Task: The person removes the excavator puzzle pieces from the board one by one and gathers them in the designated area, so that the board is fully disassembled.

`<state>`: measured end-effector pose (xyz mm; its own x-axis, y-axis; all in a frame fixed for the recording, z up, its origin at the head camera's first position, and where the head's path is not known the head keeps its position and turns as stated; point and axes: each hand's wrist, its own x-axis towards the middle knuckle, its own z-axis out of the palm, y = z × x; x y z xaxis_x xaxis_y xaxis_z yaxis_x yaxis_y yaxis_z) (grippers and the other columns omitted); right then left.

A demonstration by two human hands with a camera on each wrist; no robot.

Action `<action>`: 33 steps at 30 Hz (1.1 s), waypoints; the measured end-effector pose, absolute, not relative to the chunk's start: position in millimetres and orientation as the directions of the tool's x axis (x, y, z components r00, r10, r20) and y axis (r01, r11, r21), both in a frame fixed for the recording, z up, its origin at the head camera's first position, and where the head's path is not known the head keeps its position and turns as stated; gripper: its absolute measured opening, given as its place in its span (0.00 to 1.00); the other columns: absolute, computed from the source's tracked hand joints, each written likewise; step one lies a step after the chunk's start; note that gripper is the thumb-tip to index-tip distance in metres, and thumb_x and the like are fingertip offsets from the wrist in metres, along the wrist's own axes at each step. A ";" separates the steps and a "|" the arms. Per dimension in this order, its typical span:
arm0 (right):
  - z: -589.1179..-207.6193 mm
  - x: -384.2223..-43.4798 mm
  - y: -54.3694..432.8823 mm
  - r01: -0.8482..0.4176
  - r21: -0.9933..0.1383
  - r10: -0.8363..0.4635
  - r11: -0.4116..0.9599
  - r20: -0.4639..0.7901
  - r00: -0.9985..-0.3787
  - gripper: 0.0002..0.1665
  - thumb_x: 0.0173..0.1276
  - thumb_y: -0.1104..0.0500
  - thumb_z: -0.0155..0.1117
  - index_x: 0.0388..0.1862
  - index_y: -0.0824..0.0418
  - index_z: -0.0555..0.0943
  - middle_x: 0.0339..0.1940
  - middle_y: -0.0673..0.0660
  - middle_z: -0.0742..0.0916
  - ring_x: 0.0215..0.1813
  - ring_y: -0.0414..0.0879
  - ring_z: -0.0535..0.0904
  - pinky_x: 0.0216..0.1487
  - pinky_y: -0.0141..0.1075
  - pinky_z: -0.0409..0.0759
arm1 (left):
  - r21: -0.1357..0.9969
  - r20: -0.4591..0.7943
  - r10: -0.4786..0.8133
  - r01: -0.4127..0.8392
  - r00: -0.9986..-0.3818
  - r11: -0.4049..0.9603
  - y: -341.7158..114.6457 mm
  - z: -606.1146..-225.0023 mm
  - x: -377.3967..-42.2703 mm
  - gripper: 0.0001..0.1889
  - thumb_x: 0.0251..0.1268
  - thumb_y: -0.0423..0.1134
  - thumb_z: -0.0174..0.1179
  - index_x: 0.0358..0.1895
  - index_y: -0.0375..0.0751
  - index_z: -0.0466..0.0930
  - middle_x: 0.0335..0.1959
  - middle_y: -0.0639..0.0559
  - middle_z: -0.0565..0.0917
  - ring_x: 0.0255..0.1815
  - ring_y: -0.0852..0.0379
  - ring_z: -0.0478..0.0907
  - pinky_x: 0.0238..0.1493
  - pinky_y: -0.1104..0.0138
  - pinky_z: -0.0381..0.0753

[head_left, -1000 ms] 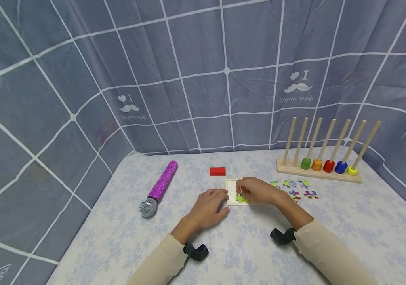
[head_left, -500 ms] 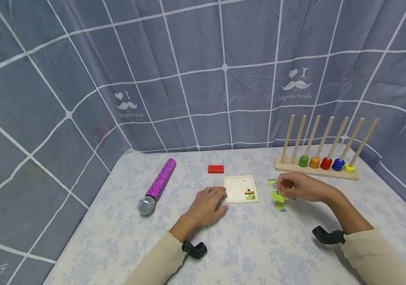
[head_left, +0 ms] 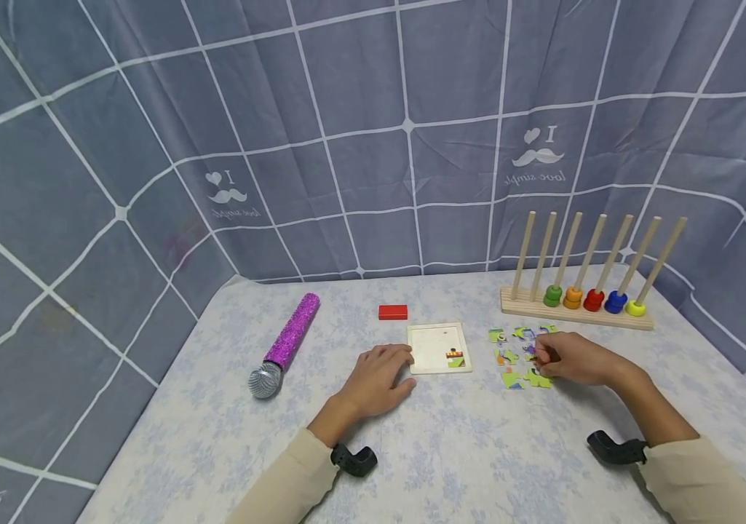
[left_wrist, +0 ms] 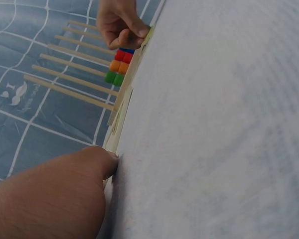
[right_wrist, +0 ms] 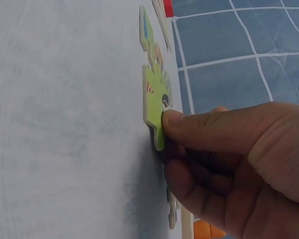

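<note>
My right hand (head_left: 582, 359) pinches a green jigsaw piece (right_wrist: 152, 102) at its edge, close over the table, with the thumb on top and fingers curled underneath. Beside it, several loose jigsaw pieces (head_left: 510, 356) lie spread in rough rows, some partly behind the fingers. My left hand (head_left: 375, 382) rests on the table, its relaxed fingertips at the left edge of a square wooden puzzle tray (head_left: 426, 346). One picture piece (head_left: 455, 359), green with a red and yellow part, sits in the tray's lower right corner. In the left wrist view the left thumb (left_wrist: 102, 162) overlaps the tray's edge.
A wooden peg rack (head_left: 576, 313) with coloured beads stands behind the loose pieces. A red block (head_left: 393, 312) lies beyond the tray. To the left is a glittery purple microphone (head_left: 290, 335). A grey-blue checked curtain (head_left: 346, 145) hangs along the table's far edge.
My right hand has moved from over the tray rightward to the loose pieces, carrying the green jigsaw piece, now at their near right. The left hand has stayed at the tray.
</note>
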<state>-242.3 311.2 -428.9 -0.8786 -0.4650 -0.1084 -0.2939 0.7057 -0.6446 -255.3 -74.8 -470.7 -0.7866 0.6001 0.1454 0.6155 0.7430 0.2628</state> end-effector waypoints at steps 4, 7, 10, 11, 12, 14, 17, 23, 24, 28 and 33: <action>-428.5 -240.4 309.5 -0.282 -0.636 -0.447 0.718 -0.112 -0.887 0.19 0.64 0.71 0.70 0.27 0.59 0.67 0.27 0.50 0.76 0.32 0.45 0.70 0.33 0.36 0.66 | 0.264 0.150 0.603 0.620 -0.783 0.739 -74.5 -470.1 -254.7 0.17 0.74 0.52 0.57 0.59 0.50 0.75 0.71 0.53 0.71 0.70 0.48 0.66 0.67 0.46 0.64; -428.6 -239.8 308.3 -0.286 -0.627 -0.444 0.724 -0.107 -0.890 0.20 0.64 0.71 0.70 0.26 0.58 0.66 0.27 0.50 0.75 0.32 0.45 0.69 0.33 0.36 0.66 | 0.264 0.146 0.606 0.621 -0.782 0.738 -74.3 -470.3 -254.5 0.17 0.74 0.52 0.57 0.59 0.50 0.74 0.71 0.53 0.71 0.70 0.48 0.67 0.67 0.46 0.64; -428.9 -240.3 307.4 -0.303 -0.625 -0.456 0.719 -0.095 -0.885 0.21 0.63 0.72 0.69 0.25 0.59 0.66 0.26 0.49 0.75 0.32 0.45 0.69 0.33 0.37 0.66 | 0.264 0.140 0.606 0.620 -0.783 0.739 -74.4 -470.1 -254.4 0.18 0.74 0.52 0.57 0.59 0.50 0.74 0.71 0.54 0.71 0.70 0.48 0.66 0.67 0.46 0.64; -429.0 -240.6 306.8 -0.302 -0.628 -0.456 0.717 -0.095 -0.885 0.21 0.64 0.72 0.69 0.24 0.58 0.66 0.26 0.49 0.75 0.32 0.45 0.70 0.33 0.37 0.66 | 0.263 0.137 0.606 0.618 -0.784 0.741 -74.5 -470.1 -254.6 0.18 0.74 0.52 0.56 0.60 0.50 0.74 0.71 0.54 0.71 0.71 0.48 0.66 0.67 0.46 0.64; -429.5 -241.2 306.9 -0.310 -0.627 -0.461 0.715 -0.089 -0.883 0.21 0.64 0.72 0.69 0.24 0.58 0.66 0.26 0.49 0.75 0.32 0.45 0.70 0.34 0.37 0.66 | 0.263 0.139 0.605 0.618 -0.784 0.741 -74.5 -469.9 -254.5 0.18 0.74 0.52 0.57 0.59 0.50 0.74 0.71 0.54 0.71 0.71 0.48 0.66 0.67 0.46 0.64; -430.3 -242.3 307.2 -0.325 -0.625 -0.471 0.710 -0.077 -0.879 0.22 0.64 0.72 0.68 0.24 0.58 0.65 0.26 0.49 0.75 0.32 0.44 0.70 0.34 0.37 0.67 | 0.262 0.138 0.604 0.617 -0.785 0.742 -74.9 -470.0 -254.7 0.18 0.74 0.52 0.57 0.59 0.50 0.74 0.71 0.54 0.71 0.71 0.48 0.66 0.67 0.46 0.64; -431.0 -243.1 308.2 -0.345 -0.618 -0.480 0.706 -0.060 -0.875 0.22 0.66 0.73 0.67 0.24 0.58 0.65 0.26 0.49 0.75 0.33 0.44 0.70 0.35 0.38 0.67 | 0.260 0.141 0.603 0.617 -0.785 0.743 -74.9 -470.7 -255.1 0.18 0.74 0.52 0.57 0.59 0.50 0.74 0.71 0.54 0.71 0.71 0.48 0.66 0.67 0.46 0.64; -428.2 -240.0 309.6 -0.327 -0.642 -0.494 0.693 -0.092 -0.865 0.20 0.63 0.73 0.69 0.26 0.58 0.67 0.27 0.49 0.75 0.34 0.45 0.71 0.34 0.37 0.68 | 0.260 0.144 0.603 0.618 -0.785 0.742 -74.7 -471.0 -255.1 0.18 0.74 0.52 0.56 0.59 0.50 0.74 0.71 0.54 0.71 0.70 0.49 0.66 0.67 0.46 0.64; -427.5 -239.3 309.8 -0.325 -0.644 -0.499 0.692 -0.103 -0.860 0.20 0.62 0.73 0.70 0.27 0.58 0.68 0.28 0.49 0.75 0.34 0.45 0.71 0.34 0.37 0.68 | 0.259 0.146 0.603 0.619 -0.784 0.741 -74.7 -470.8 -255.0 0.18 0.74 0.52 0.57 0.59 0.50 0.74 0.71 0.54 0.71 0.70 0.49 0.66 0.67 0.46 0.64; -425.6 -238.1 310.9 -0.341 -0.634 -0.526 0.694 -0.122 -0.842 0.19 0.59 0.72 0.74 0.30 0.58 0.71 0.27 0.49 0.73 0.33 0.44 0.70 0.33 0.35 0.68 | 0.260 0.152 0.605 0.623 -0.781 0.738 -75.0 -469.7 -254.7 0.17 0.74 0.52 0.57 0.59 0.49 0.74 0.71 0.54 0.72 0.70 0.48 0.67 0.66 0.46 0.64; -424.4 -239.1 311.9 -0.352 -0.642 -0.548 0.682 -0.129 -0.827 0.18 0.59 0.74 0.72 0.31 0.58 0.72 0.28 0.49 0.74 0.33 0.43 0.70 0.33 0.35 0.69 | 0.262 0.146 0.603 0.619 -0.784 0.741 -74.4 -468.2 -254.5 0.17 0.74 0.51 0.57 0.59 0.49 0.75 0.71 0.53 0.72 0.71 0.48 0.66 0.66 0.46 0.64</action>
<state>-239.1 311.9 -424.4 -0.8265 -0.5479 -0.1289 -0.3517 0.6815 -0.6418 -254.5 -74.4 -468.2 -0.7841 0.6033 0.1457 0.6187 0.7408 0.2615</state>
